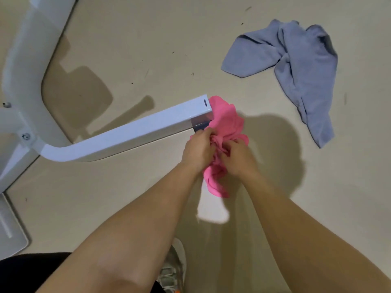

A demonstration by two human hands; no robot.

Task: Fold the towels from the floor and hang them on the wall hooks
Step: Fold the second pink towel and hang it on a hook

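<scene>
A crumpled pink towel (226, 121) is bunched up between both hands above the beige floor. My left hand (197, 150) grips its left side with curled fingers. My right hand (238, 158) pinches folds of it just to the right, and a loose end hangs down below the hands. A grey-blue towel (296, 66) lies crumpled on the floor at the upper right, well apart from both hands. No wall hooks are in view.
A white metal frame leg (131, 134) runs across the floor from the left, its end right beside the pink towel. More white frame (23, 66) stands at the far left. A shoe (173, 269) shows at the bottom centre.
</scene>
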